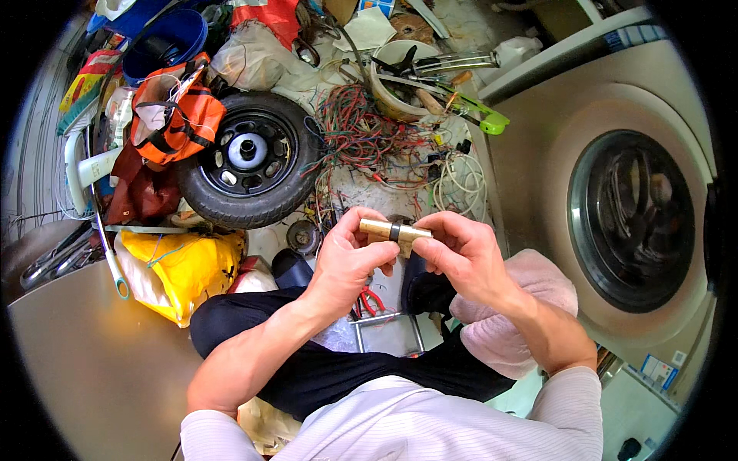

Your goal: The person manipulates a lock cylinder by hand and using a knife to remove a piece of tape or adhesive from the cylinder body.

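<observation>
A brass lock cylinder (377, 227) with a dark band round its middle is held level in front of me, above my lap. My left hand (344, 252) pinches its left end between thumb and curled fingers. The right end sits between the thumb and fingers of my right hand (467, 250). Part of the cylinder's lower side is covered by my thumbs. Below my hands, red-handled pliers (372, 301) lie on the floor between my legs, beside a metal frame (388, 332).
A wheel with a tyre (207, 188), an orange bag (196, 115) and a yellow bag (188, 265) lie to the left. Tangled wires (357, 127) and a tool bucket (400, 107) are ahead. A washing machine (530, 165) stands right; a pink towel (542, 284) covers my right knee.
</observation>
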`<state>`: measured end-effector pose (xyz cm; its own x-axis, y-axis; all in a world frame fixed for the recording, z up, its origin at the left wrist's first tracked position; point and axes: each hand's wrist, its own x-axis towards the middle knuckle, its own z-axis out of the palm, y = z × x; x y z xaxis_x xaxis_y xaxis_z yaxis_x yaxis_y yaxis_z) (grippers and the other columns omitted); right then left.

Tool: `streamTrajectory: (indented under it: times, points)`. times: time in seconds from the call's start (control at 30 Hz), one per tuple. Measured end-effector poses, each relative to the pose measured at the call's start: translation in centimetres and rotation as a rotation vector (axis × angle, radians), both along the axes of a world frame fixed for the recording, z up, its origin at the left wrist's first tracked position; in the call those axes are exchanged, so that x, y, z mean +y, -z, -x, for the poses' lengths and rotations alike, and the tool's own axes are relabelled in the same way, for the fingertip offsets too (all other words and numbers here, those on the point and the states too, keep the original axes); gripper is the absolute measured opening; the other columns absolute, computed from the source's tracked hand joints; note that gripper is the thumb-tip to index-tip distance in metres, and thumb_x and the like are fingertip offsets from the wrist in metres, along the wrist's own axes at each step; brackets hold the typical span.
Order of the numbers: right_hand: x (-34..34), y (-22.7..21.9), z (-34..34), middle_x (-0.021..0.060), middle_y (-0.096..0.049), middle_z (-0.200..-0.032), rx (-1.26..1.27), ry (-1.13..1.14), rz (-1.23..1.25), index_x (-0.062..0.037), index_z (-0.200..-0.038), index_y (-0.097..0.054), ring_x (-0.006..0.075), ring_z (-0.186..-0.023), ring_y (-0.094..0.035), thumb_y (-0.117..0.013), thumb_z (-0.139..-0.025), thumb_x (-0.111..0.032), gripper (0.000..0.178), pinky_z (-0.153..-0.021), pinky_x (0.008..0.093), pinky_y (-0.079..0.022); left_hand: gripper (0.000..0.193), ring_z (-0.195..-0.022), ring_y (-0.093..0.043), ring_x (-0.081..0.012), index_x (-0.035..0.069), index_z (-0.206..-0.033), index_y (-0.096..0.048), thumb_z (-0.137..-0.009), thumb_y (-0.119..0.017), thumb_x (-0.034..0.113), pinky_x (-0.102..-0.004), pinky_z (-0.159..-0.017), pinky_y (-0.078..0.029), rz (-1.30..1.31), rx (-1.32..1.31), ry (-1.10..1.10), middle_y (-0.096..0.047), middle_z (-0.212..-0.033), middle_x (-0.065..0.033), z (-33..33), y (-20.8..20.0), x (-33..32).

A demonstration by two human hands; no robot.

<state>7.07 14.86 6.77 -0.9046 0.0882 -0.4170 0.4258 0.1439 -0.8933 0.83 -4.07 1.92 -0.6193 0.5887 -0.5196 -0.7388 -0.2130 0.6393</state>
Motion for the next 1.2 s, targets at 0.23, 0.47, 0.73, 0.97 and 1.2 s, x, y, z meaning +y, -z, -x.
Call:
streamTrajectory:
  times: [0.23,0.47,0.73,0.97,1.2]
  points:
    - [-0.2,0.6,-0.4,0.0094,-0.066,-0.079,0.105,-0.064,-0.169,0.0014,-0.105,-0.066,0.0126,-0.064,-0.063,-0.07,-0.089,-0.011,0.021,-0.057,0.0279,-0.05,0.029,-0.064,-0.067,-0.0177,0.003,-0.112,-0.049,-0.086,-0.06,-0.001,-0.0297,-0.057,-0.055,0.072,0.048,0.041,-0.067,-0.085,-0.0104,-0.1,-0.4,0.0]
    - [-0.6,0.4,-0.4,0.0116,-0.062,-0.078,0.443,-0.187,-0.482,-0.0011,-0.101,-0.066,0.0232,-0.058,-0.062,-0.073,-0.083,-0.007,0.02,-0.052,0.0334,-0.048,0.03,-0.065,-0.066,-0.014,-0.001,-0.115,-0.047,-0.087,-0.057,0.0,-0.0296,-0.055,-0.056,0.148,0.227,0.071,-0.063,-0.085,-0.0092,-0.3,-0.9,0.0]
    - [-0.3,-0.5,-0.4,0.0124,-0.06,-0.077,0.595,-0.196,-0.383,-0.0003,-0.098,-0.062,0.0241,-0.059,-0.062,-0.08,-0.076,-0.003,0.028,-0.053,0.033,-0.049,0.036,-0.078,-0.068,-0.0165,0.002,-0.115,-0.048,-0.083,-0.063,-0.007,-0.0279,-0.064,-0.055,0.216,0.851,-0.001,-0.065,-0.101,-0.0146,-0.6,-0.4,-0.2]
    - [-0.9,-1.0,-0.5,0.0143,-0.061,-0.078,0.677,-0.199,-0.349,-0.0002,-0.095,-0.058,0.0299,-0.064,-0.062,-0.08,-0.073,-0.001,0.031,-0.056,0.0368,-0.049,0.048,-0.092,-0.067,-0.0305,0.006,-0.116,-0.051,-0.075,-0.066,-0.015,-0.0344,-0.074,-0.056,0.331,1.476,-0.09,-0.062,-0.113,-0.0191,0.2,-0.4,-0.7]
    - [-0.6,0.0,-0.2,0.0162,-0.061,-0.079,0.767,-0.191,-0.494,-0.0002,-0.097,-0.057,0.0345,-0.067,-0.063,-0.079,-0.071,0.001,0.034,-0.058,0.0404,-0.05,0.047,-0.092,-0.068,-0.018,0.0,-0.126,-0.048,-0.083,-0.064,-0.011,-0.0316,-0.073,-0.059,0.023,0.221,-0.098,-0.067,-0.108,-0.0135,0.1,-1.9,0.2]
